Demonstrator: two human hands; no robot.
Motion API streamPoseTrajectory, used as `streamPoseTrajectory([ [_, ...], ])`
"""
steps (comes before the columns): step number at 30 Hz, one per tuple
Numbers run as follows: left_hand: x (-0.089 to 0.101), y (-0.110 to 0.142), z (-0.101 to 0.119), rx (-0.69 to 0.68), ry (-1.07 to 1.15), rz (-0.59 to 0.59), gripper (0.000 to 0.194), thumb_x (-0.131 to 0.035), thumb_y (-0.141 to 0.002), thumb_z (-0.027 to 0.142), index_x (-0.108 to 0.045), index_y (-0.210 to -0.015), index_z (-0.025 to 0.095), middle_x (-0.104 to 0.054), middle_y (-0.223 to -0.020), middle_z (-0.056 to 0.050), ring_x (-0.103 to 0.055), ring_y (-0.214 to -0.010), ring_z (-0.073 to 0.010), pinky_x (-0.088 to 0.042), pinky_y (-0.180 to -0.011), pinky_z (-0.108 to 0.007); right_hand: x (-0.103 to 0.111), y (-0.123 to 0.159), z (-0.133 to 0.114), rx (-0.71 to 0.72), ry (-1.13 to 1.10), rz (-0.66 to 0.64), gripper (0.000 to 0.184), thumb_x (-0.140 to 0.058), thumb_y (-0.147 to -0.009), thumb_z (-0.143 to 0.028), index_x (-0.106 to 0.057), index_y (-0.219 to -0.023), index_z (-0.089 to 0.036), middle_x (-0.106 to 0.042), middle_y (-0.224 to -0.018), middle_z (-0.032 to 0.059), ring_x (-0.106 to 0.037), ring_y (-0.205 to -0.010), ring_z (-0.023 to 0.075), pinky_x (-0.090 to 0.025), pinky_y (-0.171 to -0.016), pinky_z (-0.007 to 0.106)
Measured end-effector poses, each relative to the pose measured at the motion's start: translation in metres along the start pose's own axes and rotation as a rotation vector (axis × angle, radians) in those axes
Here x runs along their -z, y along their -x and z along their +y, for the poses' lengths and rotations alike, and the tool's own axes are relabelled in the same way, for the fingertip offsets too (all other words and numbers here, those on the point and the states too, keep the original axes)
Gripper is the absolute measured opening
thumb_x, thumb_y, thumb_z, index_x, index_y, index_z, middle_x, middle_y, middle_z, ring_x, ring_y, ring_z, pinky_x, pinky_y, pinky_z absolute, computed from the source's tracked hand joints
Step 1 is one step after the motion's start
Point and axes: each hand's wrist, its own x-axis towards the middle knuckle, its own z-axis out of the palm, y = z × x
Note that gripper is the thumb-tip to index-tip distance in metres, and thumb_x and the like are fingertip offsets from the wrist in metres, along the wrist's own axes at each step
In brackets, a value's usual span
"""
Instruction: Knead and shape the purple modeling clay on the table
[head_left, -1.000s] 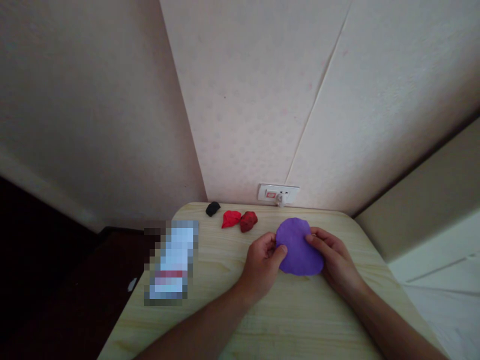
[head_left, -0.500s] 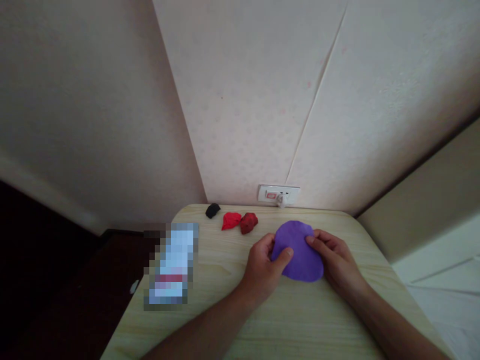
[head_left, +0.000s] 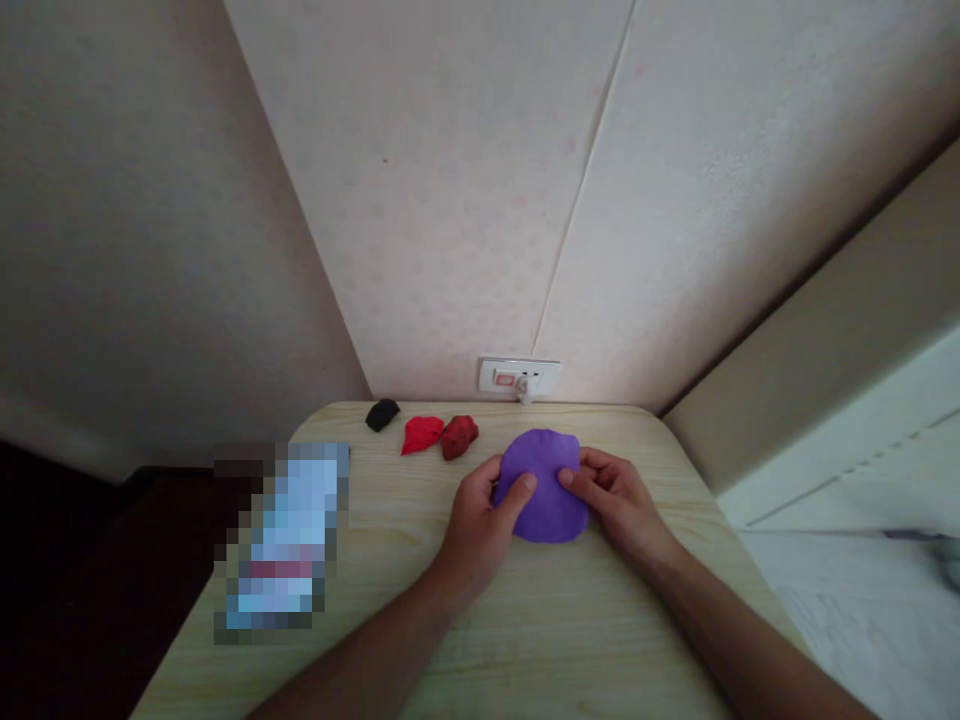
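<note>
Left fingers [head_left: 517,497] and right fingers [head_left: 587,490], purple disc [head_left: 544,515] in grip; black lump [head_left: 382,415], red lump [head_left: 421,434], maroon lump [head_left: 459,438] beyond.

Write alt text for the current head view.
A left hand and a right hand hold a flat, rounded purple sheet over a pale table. Farther back lie a black lump, a bright red lump and a dark red lump; a pixelated object lies at picture left.

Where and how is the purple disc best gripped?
The purple disc is probably best pinched at opposite edges, coming from left and right: it looks thin, flat and wide, so a one-sided grip might bend it. The left hand and right hand hold it so, thumbs on its face.
</note>
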Motion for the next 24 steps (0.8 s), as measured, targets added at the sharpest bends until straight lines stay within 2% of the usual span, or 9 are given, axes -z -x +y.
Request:
streamPoseTrajectory([
  [7,0.0007,-0.0008,-0.0004,0.035,0.026,0.007,0.031,-0.074,-0.082,0.039,-0.071,-0.100,0.014,-0.075,-0.092,-0.006,-0.066,-0.078,-0.0181,-0.054,-0.072,-0.028,-0.0054,0.0017,-0.0047,0.005,0.005,-0.030,0.034,-0.089,-0.071,-0.039,-0.077,-0.095,-0.017,-0.078,-0.077,0.0041,-0.069,-0.060,0.0163,-0.057,-0.063,0.027],
  [11,0.0021,-0.0027,-0.0032,0.028,0.033,0.000,0.032,-0.075,-0.081,0.039,-0.072,-0.100,0.014,-0.075,-0.089,-0.007,-0.066,-0.075,-0.0172,-0.054,-0.070,-0.028,-0.0078,0.0032,-0.0083,0.023,0.033,-0.062,0.036,-0.087,-0.074,-0.040,-0.077,-0.101,-0.018,-0.079,-0.083,0.0045,-0.070,-0.064,0.0169,-0.057,-0.068,0.029],
  [19,0.0012,-0.0017,0.0003,0.097,0.126,0.002,0.037,-0.079,-0.076,0.040,-0.073,-0.101,0.013,-0.075,-0.088,-0.007,-0.067,-0.074,-0.0186,-0.054,-0.072,-0.030,-0.0057,0.0031,-0.0082,-0.008,0.051,-0.123,0.029,-0.083,-0.078,-0.041,-0.080,-0.092,-0.016,-0.077,-0.075,0.0038,-0.067,-0.061,0.0156,-0.055,-0.066,0.027],
  [22,0.0015,-0.0009,0.0036,0.134,0.127,-0.037,0.037,-0.078,-0.076,0.042,-0.073,-0.098,0.013,-0.073,-0.083,-0.005,-0.063,-0.068,-0.0169,-0.051,-0.066,-0.027,-0.0047,0.0041,-0.0085,-0.031,0.034,-0.134,0.032,-0.085,-0.074,-0.042,-0.079,-0.090,-0.015,-0.076,-0.074,0.0041,-0.065,-0.059,0.0153,-0.052,-0.060,0.026],
  [24,0.0018,-0.0007,0.0042,0.109,0.031,-0.043,0.035,-0.076,-0.078,0.045,-0.074,-0.091,0.013,-0.070,-0.077,-0.003,-0.059,-0.065,-0.0149,-0.047,-0.060,-0.024,-0.0054,0.0054,-0.0091,-0.044,0.041,-0.165,0.033,-0.087,-0.071,-0.043,-0.079,-0.088,-0.015,-0.074,-0.073,0.0034,-0.063,-0.058,0.0146,-0.049,-0.057,0.024],
])
